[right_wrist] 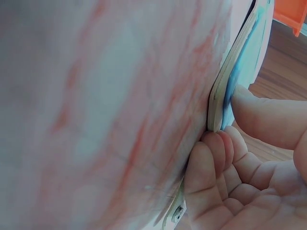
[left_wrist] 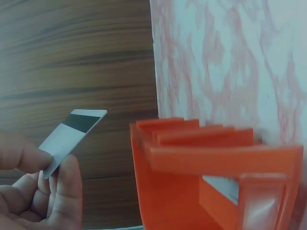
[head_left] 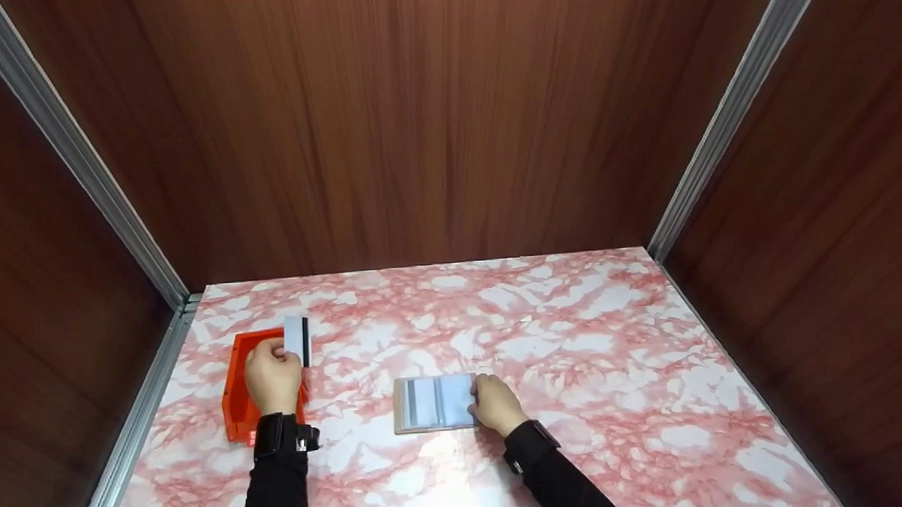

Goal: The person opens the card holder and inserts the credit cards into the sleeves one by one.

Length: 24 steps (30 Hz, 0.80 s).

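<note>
My left hand (head_left: 274, 376) pinches a white card with a black stripe (head_left: 295, 335) between thumb and fingers. It is above an orange bin (head_left: 235, 396). In the left wrist view the card (left_wrist: 72, 136) stands tilted, clear of the bin's rim (left_wrist: 225, 155). Near the middle of the table lies an open card holder (head_left: 430, 403) with clear sleeves and a tan border. My right hand (head_left: 497, 403) grips its right edge, thumb on top in the right wrist view, fingertips at the edge of the holder (right_wrist: 247, 57).
A white printed piece (left_wrist: 221, 187) shows inside the bin. The table (head_left: 574, 354) has a pink and white marbled top. Brown wood panels (head_left: 417, 134) with metal corner posts (head_left: 731, 123) enclose its back and sides.
</note>
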Available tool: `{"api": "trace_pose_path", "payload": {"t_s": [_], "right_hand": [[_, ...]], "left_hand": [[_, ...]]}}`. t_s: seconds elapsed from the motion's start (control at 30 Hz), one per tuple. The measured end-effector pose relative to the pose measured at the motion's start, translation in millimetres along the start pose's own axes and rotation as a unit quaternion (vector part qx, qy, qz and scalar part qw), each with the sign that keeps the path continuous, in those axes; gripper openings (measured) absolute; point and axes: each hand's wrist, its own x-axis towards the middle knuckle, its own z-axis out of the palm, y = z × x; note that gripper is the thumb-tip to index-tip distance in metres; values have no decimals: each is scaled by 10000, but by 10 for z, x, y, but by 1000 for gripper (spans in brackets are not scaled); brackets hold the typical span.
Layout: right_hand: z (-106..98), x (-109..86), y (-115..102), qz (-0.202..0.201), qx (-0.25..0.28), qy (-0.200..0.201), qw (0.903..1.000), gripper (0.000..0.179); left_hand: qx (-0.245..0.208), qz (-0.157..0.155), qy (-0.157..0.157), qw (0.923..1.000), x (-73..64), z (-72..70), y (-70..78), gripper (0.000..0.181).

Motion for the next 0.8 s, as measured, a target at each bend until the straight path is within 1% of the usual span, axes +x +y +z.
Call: {"api": "trace_pose_path", "payload": {"t_s": [0.17, 0.4, 0.47, 0.5, 0.63, 0.7, 0.8], "right_hand": [[0, 5, -3, 13, -3, 20, 10000, 26], [-21, -3, -15, 61, 8, -97, 9999, 25], [-24, -3, -13, 49, 31, -92, 9999, 25], [-23, -2, -10, 35, 24, -72, 10000, 25], [-19, -6, -12, 18, 30, -13, 10000, 25], [-17, -7, -14, 16, 35, -9, 10000, 25], [-14, -9, -11, 30, 21, 16, 10000, 25]], "left_hand": [[-284, -35, -149, 9995, -71, 74, 57, 24], [-765, -371, -567, 9948, -244, 186, 129, 29], [-880, -440, -625, 9932, -303, 225, 138, 29], [-930, -461, -605, 9928, -328, 249, 135, 28], [-1177, -663, -672, 9886, -440, 340, 131, 26], [-1206, -725, -731, 9874, -490, 380, 128, 25], [-1314, -729, -826, 9852, -561, 436, 136, 25]]}}
